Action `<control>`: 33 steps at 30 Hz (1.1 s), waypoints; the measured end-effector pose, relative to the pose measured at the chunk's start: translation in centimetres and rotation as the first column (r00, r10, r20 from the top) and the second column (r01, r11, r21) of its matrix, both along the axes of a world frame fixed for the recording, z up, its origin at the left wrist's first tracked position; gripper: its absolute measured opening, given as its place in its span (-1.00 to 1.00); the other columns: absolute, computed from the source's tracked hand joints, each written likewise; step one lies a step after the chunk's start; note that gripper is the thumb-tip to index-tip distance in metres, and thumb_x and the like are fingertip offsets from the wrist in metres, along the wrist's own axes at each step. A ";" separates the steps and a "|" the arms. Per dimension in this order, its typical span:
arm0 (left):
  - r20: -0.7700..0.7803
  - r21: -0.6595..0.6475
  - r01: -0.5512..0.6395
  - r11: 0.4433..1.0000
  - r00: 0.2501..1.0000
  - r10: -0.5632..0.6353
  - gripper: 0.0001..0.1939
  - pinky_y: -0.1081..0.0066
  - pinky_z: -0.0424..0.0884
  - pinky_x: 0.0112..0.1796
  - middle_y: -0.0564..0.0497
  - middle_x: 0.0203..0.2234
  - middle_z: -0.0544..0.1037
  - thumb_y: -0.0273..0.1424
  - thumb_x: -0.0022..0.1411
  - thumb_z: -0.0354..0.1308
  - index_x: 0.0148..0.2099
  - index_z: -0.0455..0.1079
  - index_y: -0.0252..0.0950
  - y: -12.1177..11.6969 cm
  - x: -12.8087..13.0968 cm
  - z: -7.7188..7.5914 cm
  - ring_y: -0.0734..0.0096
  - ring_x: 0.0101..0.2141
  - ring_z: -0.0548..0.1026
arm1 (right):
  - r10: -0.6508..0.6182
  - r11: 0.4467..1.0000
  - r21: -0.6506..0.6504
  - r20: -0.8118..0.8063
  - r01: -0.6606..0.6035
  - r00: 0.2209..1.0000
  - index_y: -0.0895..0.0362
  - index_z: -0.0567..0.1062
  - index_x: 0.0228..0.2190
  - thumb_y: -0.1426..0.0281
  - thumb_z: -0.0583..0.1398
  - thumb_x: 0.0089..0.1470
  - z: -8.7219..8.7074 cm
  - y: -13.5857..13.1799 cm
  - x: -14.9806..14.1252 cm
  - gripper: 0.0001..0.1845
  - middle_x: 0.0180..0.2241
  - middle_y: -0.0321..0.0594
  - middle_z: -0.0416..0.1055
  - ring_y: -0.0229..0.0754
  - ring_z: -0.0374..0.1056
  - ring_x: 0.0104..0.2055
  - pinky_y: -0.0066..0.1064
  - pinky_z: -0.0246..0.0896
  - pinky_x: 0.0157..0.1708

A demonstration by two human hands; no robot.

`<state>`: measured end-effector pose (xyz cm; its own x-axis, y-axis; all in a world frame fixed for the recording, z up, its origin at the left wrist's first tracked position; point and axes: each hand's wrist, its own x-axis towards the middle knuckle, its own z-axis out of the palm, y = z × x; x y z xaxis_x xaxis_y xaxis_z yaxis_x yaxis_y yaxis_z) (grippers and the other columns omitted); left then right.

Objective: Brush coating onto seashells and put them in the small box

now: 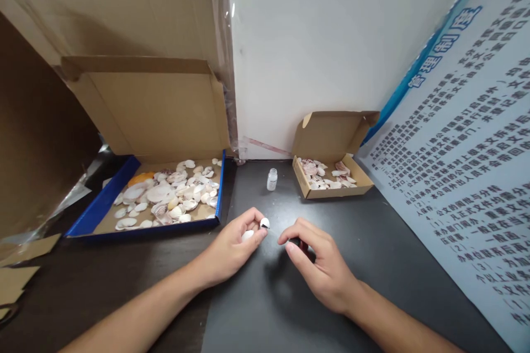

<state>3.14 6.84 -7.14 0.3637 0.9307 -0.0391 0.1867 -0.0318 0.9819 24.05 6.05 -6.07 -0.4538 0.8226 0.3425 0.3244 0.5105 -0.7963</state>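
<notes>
My left hand [237,245] rests on the dark table and pinches a small white shell [264,223] between thumb and fingers. My right hand [317,267] is closed around a thin dark-handled brush [295,241], whose tip points at the shell. A small clear bottle [272,179] stands uncapped just beyond both hands. A large blue-edged box [107,198] to the left holds several pale shells. A small cardboard box [331,191] to the right holds several more.
A white wall rises behind the table. A printed poster [467,165] leans along the right side. Large cardboard sheets [41,137] stand at the left, with cardboard scraps [20,264] on the table's left edge. Dark tabletop [265,303] lies between my arms.
</notes>
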 end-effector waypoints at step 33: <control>0.125 -0.176 0.051 0.983 0.992 -0.029 -0.69 0.47 -0.07 -0.53 0.22 -0.58 0.07 -0.14 0.28 0.12 -0.22 0.26 -0.30 0.5 -0.4 -0.3 0.57 -0.56 -0.02 | -0.049 0.998 -0.044 -0.038 0.047 0.998 0.12 0.44 -0.34 0.34 0.00 0.31 -0.1 0.3 -0.2 -0.73 -0.44 -0.29 0.40 -0.29 0.30 -0.42 -0.50 0.14 -0.40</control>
<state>2.73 7.38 -7.46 0.4128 0.8973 -0.1565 0.0676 0.1411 0.9877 23.86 6.34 -6.17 -0.4003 0.8575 0.3231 0.3156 0.4600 -0.8299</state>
